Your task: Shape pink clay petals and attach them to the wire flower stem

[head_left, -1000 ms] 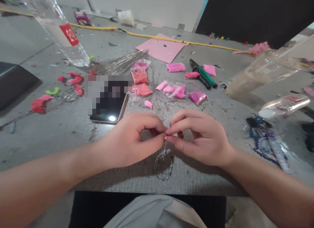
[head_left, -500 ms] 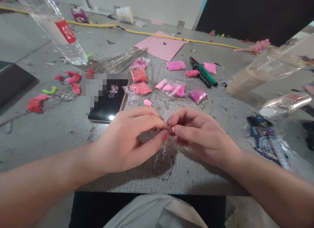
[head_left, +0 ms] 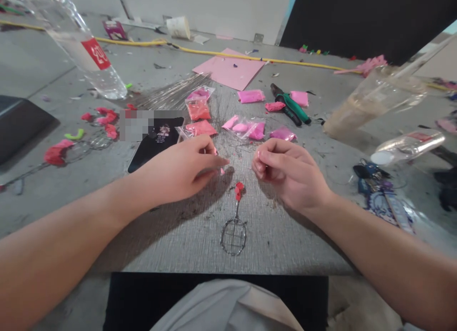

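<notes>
A small racket-shaped wire frame (head_left: 236, 211) lies flat on the table in front of me, with red clay (head_left: 238, 192) on the end of its handle. Neither hand touches it. Beyond it to the left, my left hand (head_left: 189, 167) is bent low over the tabletop, thumb and fingers closed around pink clay (head_left: 222, 170), of which only bits show. On the other side my right hand (head_left: 291, 171) is held in a pinch; a tiny speck of pink clay (head_left: 259, 154) shows at its fingertips.
Bags of pink and red clay (head_left: 251, 96) lie beyond my hands, near green-handled pliers (head_left: 296, 110). A phone (head_left: 157, 141) lies partly behind my left forearm. Farther out are a water bottle (head_left: 93, 55), thin wires (head_left: 167, 93), a tilted plastic cup (head_left: 353, 105) and keys (head_left: 371, 171).
The wire racket with red clay has been let go and now lies on the table. My hands have moved apart and away from me, the left over to the pink clay lump.
</notes>
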Demonstrator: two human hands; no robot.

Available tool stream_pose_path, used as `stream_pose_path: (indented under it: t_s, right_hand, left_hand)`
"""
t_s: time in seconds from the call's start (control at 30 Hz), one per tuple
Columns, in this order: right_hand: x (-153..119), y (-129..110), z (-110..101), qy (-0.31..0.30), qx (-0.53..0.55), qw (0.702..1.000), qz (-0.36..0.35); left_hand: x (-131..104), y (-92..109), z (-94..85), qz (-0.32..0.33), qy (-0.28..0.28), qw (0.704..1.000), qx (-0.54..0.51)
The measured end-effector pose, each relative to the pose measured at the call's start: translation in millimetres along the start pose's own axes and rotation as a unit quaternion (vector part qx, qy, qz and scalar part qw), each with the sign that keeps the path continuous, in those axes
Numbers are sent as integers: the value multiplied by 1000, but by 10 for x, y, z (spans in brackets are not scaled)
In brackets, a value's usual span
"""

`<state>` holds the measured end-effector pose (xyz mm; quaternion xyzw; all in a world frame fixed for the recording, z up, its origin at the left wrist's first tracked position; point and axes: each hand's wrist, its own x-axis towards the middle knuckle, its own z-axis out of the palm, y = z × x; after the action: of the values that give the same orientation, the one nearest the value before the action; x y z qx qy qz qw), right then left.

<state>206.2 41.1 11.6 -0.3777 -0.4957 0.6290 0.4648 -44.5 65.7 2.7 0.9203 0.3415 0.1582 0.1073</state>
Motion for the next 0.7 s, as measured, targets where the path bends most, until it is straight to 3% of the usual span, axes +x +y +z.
stream_pose_path:
  t_s: [0.3, 0.5, 0.6, 0.7]
  right_hand:
    - [-4, 19, 23, -5, -20, 1000, 4]
    - [-14, 40, -6, -11, -23, 1000, -15]
    - [-50, 51, 0, -24, -63, 995, -72]
    - [-120, 48, 34, -46, -153, 975, -154]
  left_hand:
    - [84, -29, 84, -24, -33, 999, -14]
    - [101, 32, 30, -34, 54, 989, -135]
    - [79, 198, 26, -127, 118, 945, -277]
    - [35, 408, 95, -170, 151, 848, -478]
